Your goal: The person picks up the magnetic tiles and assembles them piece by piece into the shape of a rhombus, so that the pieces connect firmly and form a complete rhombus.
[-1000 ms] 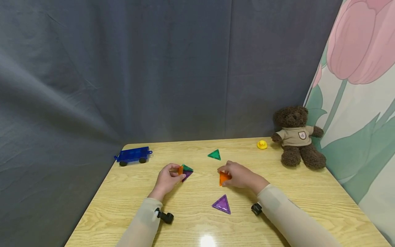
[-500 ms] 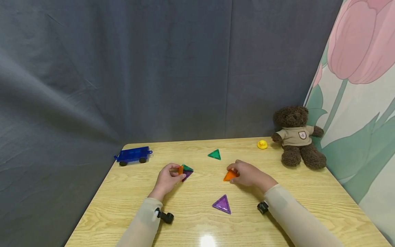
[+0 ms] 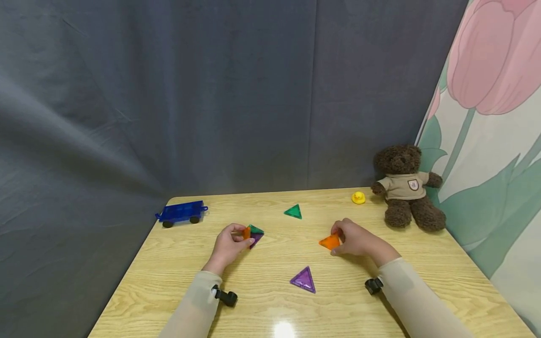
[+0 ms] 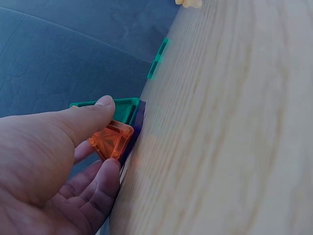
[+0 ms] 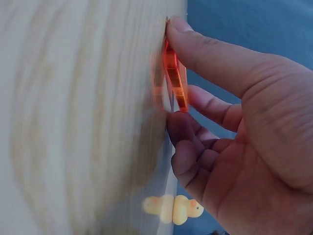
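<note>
Wooden table (image 3: 262, 300) before a grey curtain, read from left to right. At the far left edge stands a blue toy wagon (image 3: 181, 212). To its right and nearer, the left hand (image 3: 228, 245) grasps a small cluster of tiles (image 3: 252, 233), orange, green and purple, standing on the table top; in the left wrist view the thumb lies on the green tile and the fingers curl under the orange one. A lone green triangle (image 3: 293, 211) lies flat farther back, near the table's middle. A purple triangle (image 3: 304, 280) lies flat at the near middle, well apart from both hands. To the right, the right hand (image 3: 357, 238) pinches an orange triangle (image 3: 330, 242) between thumb and curled fingers, one edge of the tile at the table surface; the right wrist view shows it edge-on against the wood. At the far right sit a yellow duck (image 3: 358, 197) and, just beside it, a brown teddy bear (image 3: 406, 188).
</note>
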Motion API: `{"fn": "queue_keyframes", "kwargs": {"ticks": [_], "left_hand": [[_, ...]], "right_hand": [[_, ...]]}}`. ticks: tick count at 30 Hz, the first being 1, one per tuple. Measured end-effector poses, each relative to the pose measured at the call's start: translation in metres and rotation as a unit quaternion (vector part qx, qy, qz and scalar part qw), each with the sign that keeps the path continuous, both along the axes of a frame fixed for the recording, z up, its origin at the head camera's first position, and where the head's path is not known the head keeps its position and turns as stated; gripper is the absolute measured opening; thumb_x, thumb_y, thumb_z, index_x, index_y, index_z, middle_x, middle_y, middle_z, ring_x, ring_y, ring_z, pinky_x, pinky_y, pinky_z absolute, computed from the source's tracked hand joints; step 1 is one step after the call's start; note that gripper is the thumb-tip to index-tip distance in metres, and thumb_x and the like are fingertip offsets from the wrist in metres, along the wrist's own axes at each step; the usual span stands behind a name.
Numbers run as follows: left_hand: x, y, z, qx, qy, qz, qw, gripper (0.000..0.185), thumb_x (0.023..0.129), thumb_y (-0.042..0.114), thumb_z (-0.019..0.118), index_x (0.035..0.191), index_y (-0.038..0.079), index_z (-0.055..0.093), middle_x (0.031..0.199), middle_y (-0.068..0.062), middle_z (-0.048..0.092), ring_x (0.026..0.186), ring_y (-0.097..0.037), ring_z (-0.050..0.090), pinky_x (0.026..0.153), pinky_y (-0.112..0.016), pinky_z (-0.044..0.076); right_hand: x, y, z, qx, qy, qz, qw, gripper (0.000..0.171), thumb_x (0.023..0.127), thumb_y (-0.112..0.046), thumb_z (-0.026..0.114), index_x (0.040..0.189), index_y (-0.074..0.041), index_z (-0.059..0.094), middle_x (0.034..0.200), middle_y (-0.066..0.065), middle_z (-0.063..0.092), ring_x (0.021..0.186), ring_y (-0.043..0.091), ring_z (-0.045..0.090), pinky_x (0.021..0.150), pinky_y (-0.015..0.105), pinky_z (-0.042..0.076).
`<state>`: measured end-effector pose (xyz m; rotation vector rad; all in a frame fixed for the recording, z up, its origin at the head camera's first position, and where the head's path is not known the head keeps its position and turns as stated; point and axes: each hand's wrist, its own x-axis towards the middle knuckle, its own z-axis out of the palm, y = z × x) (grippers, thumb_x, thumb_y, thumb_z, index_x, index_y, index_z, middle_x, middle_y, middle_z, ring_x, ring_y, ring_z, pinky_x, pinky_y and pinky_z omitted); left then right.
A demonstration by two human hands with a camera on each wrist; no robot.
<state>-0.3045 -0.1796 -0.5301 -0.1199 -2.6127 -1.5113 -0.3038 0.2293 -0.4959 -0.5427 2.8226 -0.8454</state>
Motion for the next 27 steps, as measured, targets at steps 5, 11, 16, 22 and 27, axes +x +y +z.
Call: {"fn": "queue_keyframes", "kwargs": {"ticks": [5,11,16,22,27], "left_hand": [[0.001,0.0,0.002,-0.008,-0.001,0.005,1.0,0.045,0.076,0.035,0.083,0.11,0.017,0.061,0.11,-0.003,0.06,0.084,-0.019,0.059,0.064,-0.03,0.054],[0.001,0.0,0.001,-0.019,-0.003,0.015,0.9997,0.048,0.075,0.037,0.083,0.109,0.016,0.058,0.107,-0.002,0.058,0.084,-0.019,0.057,0.066,-0.031,0.052],[0.001,0.001,-0.001,-0.023,-0.002,0.021,0.9995,0.05,0.074,0.04,0.083,0.109,0.016,0.058,0.109,-0.003,0.057,0.084,-0.018,0.057,0.069,-0.032,0.051],[0.003,0.001,0.004,-0.021,0.009,0.023,0.9995,0.057,0.076,0.038,0.082,0.12,0.015,0.054,0.119,-0.005,0.051,0.091,-0.019,0.057,0.072,-0.032,0.052],[0.008,0.002,0.013,-0.023,0.054,0.035,0.9977,0.052,0.079,0.033,0.081,0.12,0.016,0.054,0.121,-0.01,0.049,0.097,-0.021,0.054,0.07,-0.033,0.053]], "right_hand": [[-0.001,0.008,-0.005,-0.043,-0.006,0.014,0.999,0.056,0.067,-0.026,0.09,0.103,-0.009,0.051,0.087,0.01,0.05,0.075,0.019,0.046,0.061,0.032,0.041],[-0.007,0.021,-0.017,-0.117,-0.034,0.018,0.992,0.044,0.078,-0.018,0.082,0.105,-0.008,0.049,0.078,0.009,0.05,0.066,0.018,0.047,0.054,0.029,0.043],[-0.011,0.03,-0.024,-0.191,-0.055,0.005,0.98,0.035,0.085,-0.013,0.075,0.111,-0.004,0.053,0.082,0.014,0.051,0.067,0.021,0.048,0.054,0.028,0.046],[-0.011,0.036,-0.025,-0.262,-0.088,-0.028,0.961,0.034,0.088,-0.018,0.072,0.112,0.0,0.055,0.088,0.016,0.055,0.067,0.024,0.054,0.054,0.035,0.051],[-0.012,0.039,-0.025,-0.291,-0.062,-0.054,0.953,0.033,0.089,-0.025,0.072,0.1,0.001,0.056,0.082,0.015,0.059,0.065,0.027,0.059,0.055,0.037,0.052]]}}
